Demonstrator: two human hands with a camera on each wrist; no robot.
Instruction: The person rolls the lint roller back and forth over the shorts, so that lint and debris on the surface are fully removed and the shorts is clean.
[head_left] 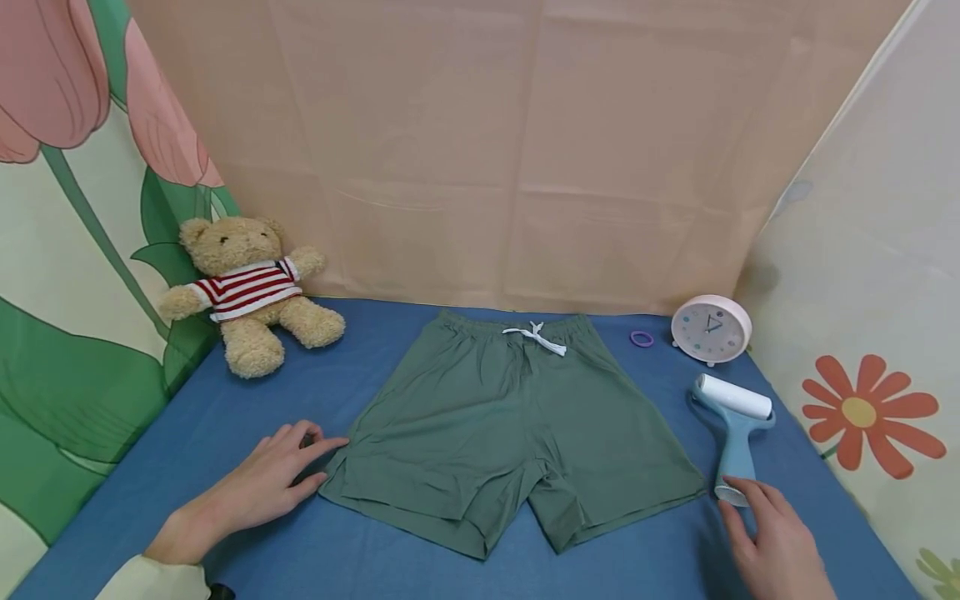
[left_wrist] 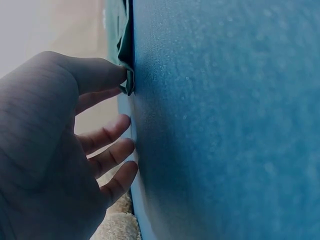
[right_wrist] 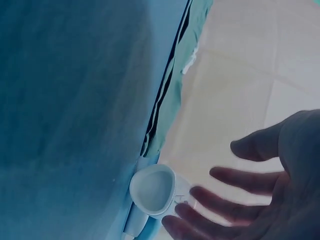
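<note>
My left hand [head_left: 266,483] is touching the near left corner of the green shorts [head_left: 517,408], which are lying flat in the middle of a blue cloth [head_left: 622,562], and its thumb and index finger are standing apart. My right hand [head_left: 776,542] is hovering, fingers spaced and relaxed, by the handle end of a lint roller [head_left: 738,446] lying to the shorts' right.

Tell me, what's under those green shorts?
The green shorts lie spread on a blue surface, visible at both sides and below the hems; anything else they cover cannot be seen.
</note>
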